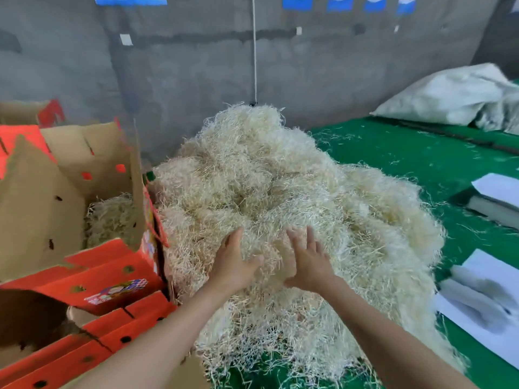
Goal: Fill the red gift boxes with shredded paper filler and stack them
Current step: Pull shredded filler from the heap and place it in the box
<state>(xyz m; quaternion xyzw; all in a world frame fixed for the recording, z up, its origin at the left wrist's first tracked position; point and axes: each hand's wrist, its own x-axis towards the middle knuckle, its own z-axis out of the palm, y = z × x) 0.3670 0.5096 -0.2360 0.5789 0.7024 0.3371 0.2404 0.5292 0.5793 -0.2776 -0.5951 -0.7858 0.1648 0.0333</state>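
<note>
A big heap of pale shredded paper filler (280, 192) covers the middle of the green table. My left hand (231, 263) and my right hand (309, 262) lie on its near slope, a little apart, fingers stretched and partly sunk in the strands. Left of the heap an open red gift box (92, 259) stands with its brown flaps up and some filler (112, 217) inside. A second open red box (70, 346) sits nearer me at the bottom left, its inside dark.
The green table surface (407, 153) runs to the right, strewn with loose strands. White flat sheets (483, 301) lie at the right edge and a white sack (455, 94) at the back right. A grey wall stands behind; a cord (254, 51) hangs down it.
</note>
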